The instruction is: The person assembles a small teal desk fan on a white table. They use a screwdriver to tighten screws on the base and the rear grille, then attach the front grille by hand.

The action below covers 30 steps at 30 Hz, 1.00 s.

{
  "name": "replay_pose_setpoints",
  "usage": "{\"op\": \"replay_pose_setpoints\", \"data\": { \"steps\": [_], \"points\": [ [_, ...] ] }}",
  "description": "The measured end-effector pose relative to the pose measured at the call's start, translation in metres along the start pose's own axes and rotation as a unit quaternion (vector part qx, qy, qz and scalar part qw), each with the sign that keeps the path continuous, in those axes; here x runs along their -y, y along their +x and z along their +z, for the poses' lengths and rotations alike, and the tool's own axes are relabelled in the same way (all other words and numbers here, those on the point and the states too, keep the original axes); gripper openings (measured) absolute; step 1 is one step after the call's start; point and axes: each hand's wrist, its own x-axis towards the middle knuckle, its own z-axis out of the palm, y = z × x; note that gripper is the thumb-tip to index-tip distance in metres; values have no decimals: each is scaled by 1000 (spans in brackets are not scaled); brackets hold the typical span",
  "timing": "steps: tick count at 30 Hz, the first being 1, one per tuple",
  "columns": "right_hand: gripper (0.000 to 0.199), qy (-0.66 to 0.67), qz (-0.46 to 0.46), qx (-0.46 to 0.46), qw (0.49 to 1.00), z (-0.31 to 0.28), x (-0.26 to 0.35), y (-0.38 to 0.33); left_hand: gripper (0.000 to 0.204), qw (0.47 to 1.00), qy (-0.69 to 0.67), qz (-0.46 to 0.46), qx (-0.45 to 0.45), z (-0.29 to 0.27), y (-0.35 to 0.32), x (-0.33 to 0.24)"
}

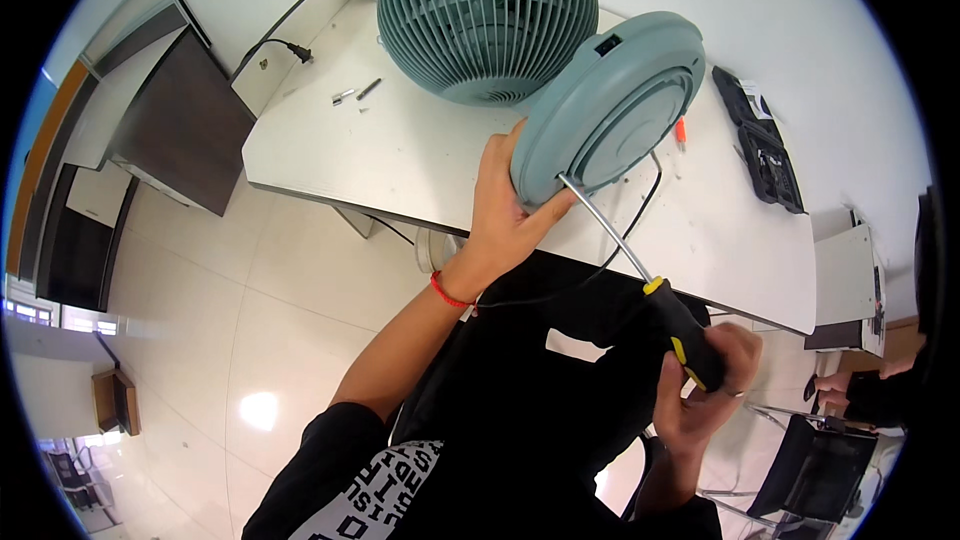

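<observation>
A: Holding item one: left hand [500, 210] clamped on fan base [608, 100] at tabletop [400, 155] near edge; right hand [705, 390] closed round screwdriver [650, 290].

B: Risk: tip may slip; base tilted.

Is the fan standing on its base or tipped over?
Tipped over: the fan lies on the white table, its round base lifted sideways, underside showing, held by the left hand.

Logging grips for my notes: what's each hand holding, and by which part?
Left hand grips the round fan base at its lower rim; right hand holds the screwdriver by its black-and-yellow handle.
</observation>
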Motion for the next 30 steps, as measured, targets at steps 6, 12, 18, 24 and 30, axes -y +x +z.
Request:
{"op": "replay_pose_setpoints", "data": {
  "steps": [6,12,18,24,30],
  "points": [
    [69,250,370,59,893,-6,10,-19,76,1000,-19,8,-7,3,-1,2],
    [56,34,34,35,998,1,-3,-16,74,1000,0,1,-4,-1,-1,-2],
    [42,301,357,-5,884,5,15,-7,74,1000,-23,-5,-20,7,1,-2],
    [45,265,244,-119,925,2,3,-25,75,999,-35,-25,-27,9,2,-4],
    [43,305,249,-122,911,6,-1,-31,77,999,-22,-30,-18,6,-1,-2]
  ]
}}
